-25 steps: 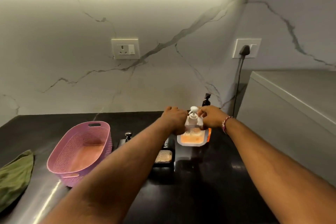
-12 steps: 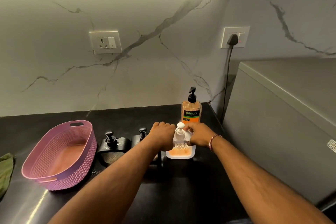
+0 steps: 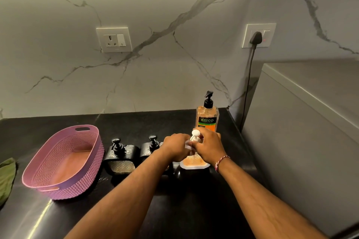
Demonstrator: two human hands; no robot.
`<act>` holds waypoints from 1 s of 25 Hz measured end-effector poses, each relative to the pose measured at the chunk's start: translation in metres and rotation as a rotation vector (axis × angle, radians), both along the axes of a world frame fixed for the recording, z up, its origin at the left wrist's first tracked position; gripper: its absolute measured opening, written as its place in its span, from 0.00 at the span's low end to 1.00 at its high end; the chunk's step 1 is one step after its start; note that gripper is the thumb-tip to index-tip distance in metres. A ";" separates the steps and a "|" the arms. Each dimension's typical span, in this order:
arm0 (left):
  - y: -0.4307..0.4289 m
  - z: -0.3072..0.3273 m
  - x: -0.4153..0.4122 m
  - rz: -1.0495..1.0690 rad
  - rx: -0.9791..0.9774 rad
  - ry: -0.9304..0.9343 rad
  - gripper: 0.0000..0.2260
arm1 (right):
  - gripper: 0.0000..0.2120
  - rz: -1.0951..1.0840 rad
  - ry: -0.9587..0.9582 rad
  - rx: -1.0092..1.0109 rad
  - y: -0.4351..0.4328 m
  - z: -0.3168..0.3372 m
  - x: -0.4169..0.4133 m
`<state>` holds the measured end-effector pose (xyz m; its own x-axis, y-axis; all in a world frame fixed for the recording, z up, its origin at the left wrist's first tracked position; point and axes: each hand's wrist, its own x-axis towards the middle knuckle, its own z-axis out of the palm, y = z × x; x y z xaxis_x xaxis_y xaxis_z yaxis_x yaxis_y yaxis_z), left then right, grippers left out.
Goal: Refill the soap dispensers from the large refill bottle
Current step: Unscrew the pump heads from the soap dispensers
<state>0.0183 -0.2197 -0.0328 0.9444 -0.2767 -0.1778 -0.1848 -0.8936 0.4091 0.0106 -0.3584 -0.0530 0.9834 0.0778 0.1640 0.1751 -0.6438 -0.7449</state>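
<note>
Gripping the clear dispenser (image 3: 194, 163) with your left hand (image 3: 175, 146), you pinch its white pump (image 3: 195, 134) with your right hand (image 3: 208, 147), likely twisting it off. The refill bottle (image 3: 207, 120) stands just beyond your right hand; next comes a straight lift.

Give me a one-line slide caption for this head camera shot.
Left hand steadies a clear dispenser while right hand grips its white pump; orange refill bottle stands just behind.

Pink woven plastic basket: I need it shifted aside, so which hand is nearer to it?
Left. The left hand grips the clear soap dispenser, right of the pink basket; the right hand holds its white pump, farther right.
</note>
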 end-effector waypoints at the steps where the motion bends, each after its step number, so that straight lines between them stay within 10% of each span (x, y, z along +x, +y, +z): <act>1: 0.000 0.000 -0.001 -0.003 0.000 -0.003 0.13 | 0.19 -0.002 -0.016 0.008 0.001 0.000 -0.002; 10: 0.005 0.000 -0.001 -0.009 -0.002 0.006 0.24 | 0.34 0.241 0.063 0.006 -0.016 0.010 0.001; 25: 0.006 -0.011 0.008 0.001 -0.053 0.032 0.15 | 0.31 -0.150 -0.049 0.264 0.010 -0.013 -0.011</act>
<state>0.0259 -0.2142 -0.0442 0.9386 -0.2860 -0.1928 -0.1704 -0.8705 0.4616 -0.0009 -0.3484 -0.0661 0.9712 -0.1195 0.2063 0.1321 -0.4508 -0.8828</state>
